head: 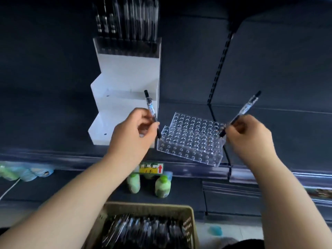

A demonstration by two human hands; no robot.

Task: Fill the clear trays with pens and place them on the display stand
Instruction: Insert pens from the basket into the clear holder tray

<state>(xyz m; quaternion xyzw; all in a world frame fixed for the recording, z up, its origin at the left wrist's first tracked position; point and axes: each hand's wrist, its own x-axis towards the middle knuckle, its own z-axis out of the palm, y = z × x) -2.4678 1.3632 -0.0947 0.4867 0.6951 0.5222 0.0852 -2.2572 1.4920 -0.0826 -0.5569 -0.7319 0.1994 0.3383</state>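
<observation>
Nearest, a tan basket (190, 217) of dark pens (143, 230) is cut off by the bottom edge, its contents blurred. Beyond it, one pen (150, 106) is pinched almost upright in the curled fingers of the left hand (131, 135), its tip at the clear tray's (190, 141) near left corner. A second pen (246, 108), tilted right, is pinched by the right hand (251, 139) at the tray's right edge. The tray is set on the dark shelf (278, 133), just beside the white stepped display stand (125, 78). Open shelf surface is seen to the tray's right.
</observation>
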